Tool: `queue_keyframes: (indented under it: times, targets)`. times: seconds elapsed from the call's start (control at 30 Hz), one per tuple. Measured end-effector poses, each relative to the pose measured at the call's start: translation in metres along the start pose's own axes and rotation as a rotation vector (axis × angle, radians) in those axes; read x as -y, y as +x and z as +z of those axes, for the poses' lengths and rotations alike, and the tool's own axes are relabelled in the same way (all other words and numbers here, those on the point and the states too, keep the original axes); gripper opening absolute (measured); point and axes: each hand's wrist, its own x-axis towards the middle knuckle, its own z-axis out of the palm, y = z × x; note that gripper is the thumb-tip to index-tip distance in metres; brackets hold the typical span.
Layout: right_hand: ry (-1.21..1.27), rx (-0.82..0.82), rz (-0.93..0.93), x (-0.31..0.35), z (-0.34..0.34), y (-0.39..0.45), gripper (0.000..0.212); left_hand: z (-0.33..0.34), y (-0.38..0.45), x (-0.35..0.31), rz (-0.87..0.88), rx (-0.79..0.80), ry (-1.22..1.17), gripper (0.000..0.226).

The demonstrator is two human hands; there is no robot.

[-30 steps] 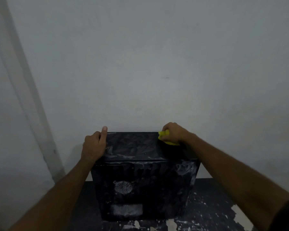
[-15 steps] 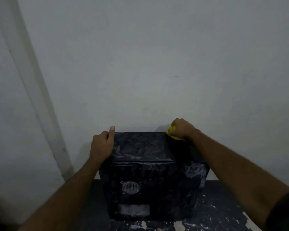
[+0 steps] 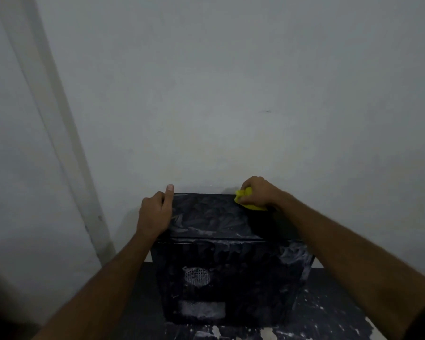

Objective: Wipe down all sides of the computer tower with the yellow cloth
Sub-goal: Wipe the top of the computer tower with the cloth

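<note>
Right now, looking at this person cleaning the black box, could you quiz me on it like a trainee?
1. True or false: the yellow cloth lies on the table.
2. Which hand holds the cloth: A) left hand, B) right hand, C) neither?
3. Fill in: the round mesh vent is on the side of the computer tower that faces the ____.

Key
1. False: it is bunched in a hand's grip at the tower's top, far right corner.
2. B. The left hand only rests on the top's left edge.
3. Camera (the near side).
</note>
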Motion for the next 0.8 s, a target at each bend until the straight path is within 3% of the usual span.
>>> queue_keyframes:
  times: [0.1, 0.2, 0.27, 0.43, 0.57, 0.73, 0.8]
  targets:
    - [-0.003, 0.052, 0.016, -0.003, -0.013, 0.0, 0.037, 0.0, 0.0, 0.0, -0.007, 0.001, 0.01, 0.069]
    - [-0.076, -0.051, 0.025, 0.001, -0.006, -0.001, 0.053, -0.001, 0.001, -0.001, -0.001, 0.003, 0.02, 0.071]
    - [-0.057, -0.08, -0.001, 0.006, 0.002, -0.005, 0.052, -0.001, 0.001, 0.0, 0.0, 0.0, 0.021, 0.072]
    - [-0.013, 0.086, -0.031, 0.004, -0.02, -0.016, 0.038, 0.0, 0.0, 0.0, -0.004, 0.003, 0.027, 0.072]
    - [-0.066, -0.03, -0.001, 0.009, -0.006, -0.016, 0.05, 0.0, 0.001, 0.0, -0.006, 0.015, 0.023, 0.071]
    - [0.031, 0.175, -0.088, 0.016, -0.018, -0.032, 0.033, 0.0, 0.002, 0.006, -0.001, 0.017, 0.021, 0.074]
    - [-0.024, 0.141, -0.049, 0.015, -0.021, -0.032, 0.038, 0.001, 0.003, 0.007, 0.005, 0.015, 0.025, 0.075]
